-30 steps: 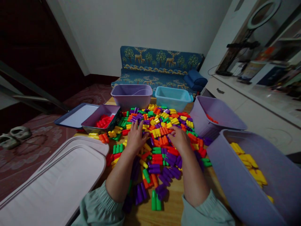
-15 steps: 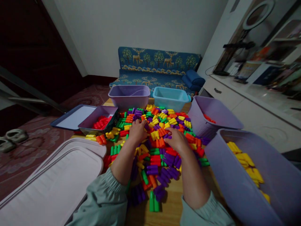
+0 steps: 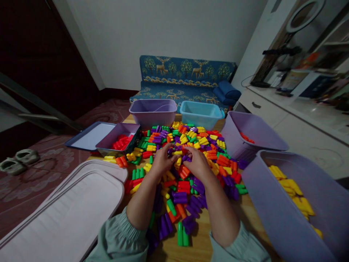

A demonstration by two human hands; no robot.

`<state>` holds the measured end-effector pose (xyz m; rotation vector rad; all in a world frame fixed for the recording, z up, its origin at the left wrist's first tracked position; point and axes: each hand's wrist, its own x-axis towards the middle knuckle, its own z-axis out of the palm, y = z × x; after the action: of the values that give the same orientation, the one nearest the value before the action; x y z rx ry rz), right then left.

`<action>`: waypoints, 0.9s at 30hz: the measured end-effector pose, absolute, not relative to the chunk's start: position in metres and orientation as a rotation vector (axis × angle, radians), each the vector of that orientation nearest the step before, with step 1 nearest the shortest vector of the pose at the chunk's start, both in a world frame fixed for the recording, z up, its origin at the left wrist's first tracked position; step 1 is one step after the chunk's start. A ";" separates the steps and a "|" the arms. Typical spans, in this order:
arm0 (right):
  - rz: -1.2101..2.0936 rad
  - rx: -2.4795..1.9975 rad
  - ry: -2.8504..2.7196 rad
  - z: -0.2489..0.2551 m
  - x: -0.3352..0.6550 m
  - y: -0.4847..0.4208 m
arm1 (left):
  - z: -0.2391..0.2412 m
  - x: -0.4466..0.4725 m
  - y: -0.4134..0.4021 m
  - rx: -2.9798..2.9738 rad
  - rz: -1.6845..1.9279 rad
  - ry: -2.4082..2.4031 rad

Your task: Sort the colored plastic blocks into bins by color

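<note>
"What's heaped there?"
"Glossy plastic pieces point(image 3: 184, 187) of finger-like cylinders joined side by side, in red, orange, yellow, green and purple, scattered over the wooden desk point(image 3: 200, 242)."
"Sorted?"
"No, the colours mix; many overlap, pointing every which way, and they're densest toward the far side."
"And up front?"
"A green pair of joined cylinders point(image 3: 183, 234) lying flat, a purple ridged piece point(image 3: 190, 224) just beside it."

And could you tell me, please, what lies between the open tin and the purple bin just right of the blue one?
In the head view, a jumble of multicoloured pieces lies between the open tin and purple bin.
</note>
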<state>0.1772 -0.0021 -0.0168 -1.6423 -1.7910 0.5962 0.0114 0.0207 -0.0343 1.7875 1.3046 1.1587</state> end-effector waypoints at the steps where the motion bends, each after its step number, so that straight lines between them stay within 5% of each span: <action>1: 0.618 -1.625 -1.752 -0.016 0.175 -0.002 | -0.033 0.012 0.021 1.667 1.203 1.277; 16: 0.895 -1.208 -1.265 -0.011 0.171 0.001 | -0.021 0.013 0.017 1.192 1.125 1.109; 27: 0.482 -1.299 -1.569 -0.003 0.153 -0.009 | -0.018 0.018 0.009 1.068 0.971 0.851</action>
<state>0.1535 -0.0092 -0.0035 -1.2992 -1.5688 0.4820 0.0180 0.0090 -0.0177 1.0677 0.8513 0.9709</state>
